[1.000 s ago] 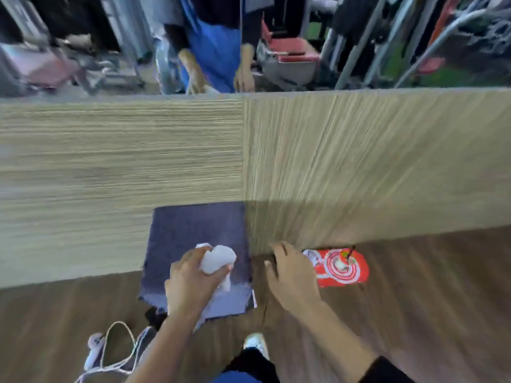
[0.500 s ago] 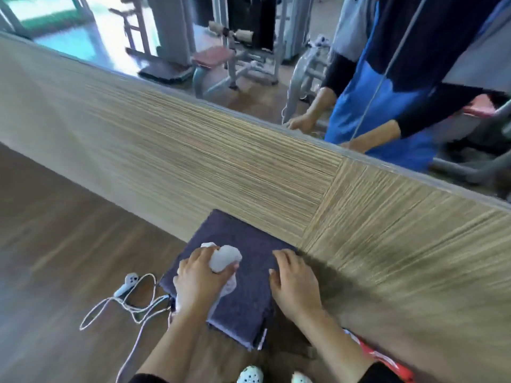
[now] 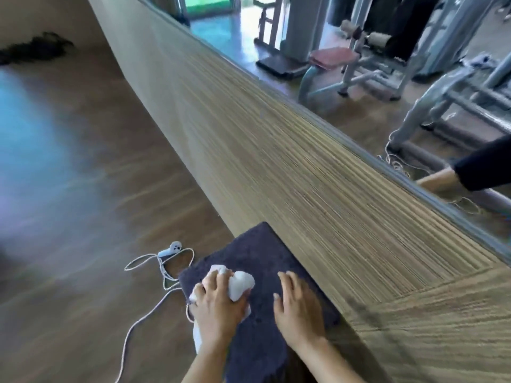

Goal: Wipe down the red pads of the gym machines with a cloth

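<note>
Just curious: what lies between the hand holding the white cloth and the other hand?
Head view: only bare dark grey fuzzy mat lies between the left hand, gripping the crumpled white cloth, and the right hand.

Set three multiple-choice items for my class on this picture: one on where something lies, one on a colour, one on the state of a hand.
1. Where does the white cable lie?
A. on the wooden floor, left of the dark mat
B. on top of the mat
C. draped over a gym machine

2. What colour is the cloth held by the left hand?
A. red
B. white
C. green

3. How is the right hand?
A. lifted in the air
B. gripping the cable
C. flat on the mat, fingers straight

Key:
1 A, the cable curls on the floor beside the mat.
2 B, the bunched cloth shows white between the fingers.
3 C, its palm rests on the mat and holds nothing.
</note>
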{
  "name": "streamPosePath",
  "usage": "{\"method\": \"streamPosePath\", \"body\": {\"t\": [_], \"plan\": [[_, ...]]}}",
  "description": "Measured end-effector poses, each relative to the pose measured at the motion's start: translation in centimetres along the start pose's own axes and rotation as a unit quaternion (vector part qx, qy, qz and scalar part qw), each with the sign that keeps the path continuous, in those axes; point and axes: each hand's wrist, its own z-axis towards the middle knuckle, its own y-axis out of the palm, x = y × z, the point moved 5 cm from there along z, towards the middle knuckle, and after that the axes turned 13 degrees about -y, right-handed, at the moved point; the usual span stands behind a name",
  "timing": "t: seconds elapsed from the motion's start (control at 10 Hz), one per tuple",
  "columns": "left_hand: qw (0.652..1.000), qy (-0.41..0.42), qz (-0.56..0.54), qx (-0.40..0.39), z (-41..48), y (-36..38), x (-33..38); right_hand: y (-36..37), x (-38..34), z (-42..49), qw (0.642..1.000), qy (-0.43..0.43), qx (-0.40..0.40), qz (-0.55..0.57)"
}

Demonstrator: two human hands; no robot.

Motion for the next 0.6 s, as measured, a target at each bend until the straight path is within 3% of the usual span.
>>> {"method": "streamPosePath", "body": {"t": [0.1, 0.3, 0.6], "plan": [[0.999, 0.015, 0.035, 0.016, 1.9, 3.1, -0.6, 2.5, 0.3, 1.3, 1.000, -0.013, 0.004, -0.002], [0.996, 0.042, 0.068, -0.032, 2.8, 5.5, -1.6, 5.9, 0.7, 2.7, 1.000, -0.023, -0.005, 0.015], [0.999, 0.030, -0.002, 0.017, 1.3, 1.8, -1.3, 3.5, 0.3, 3.0, 0.999, -0.025, -0.002, 0.023]]}}
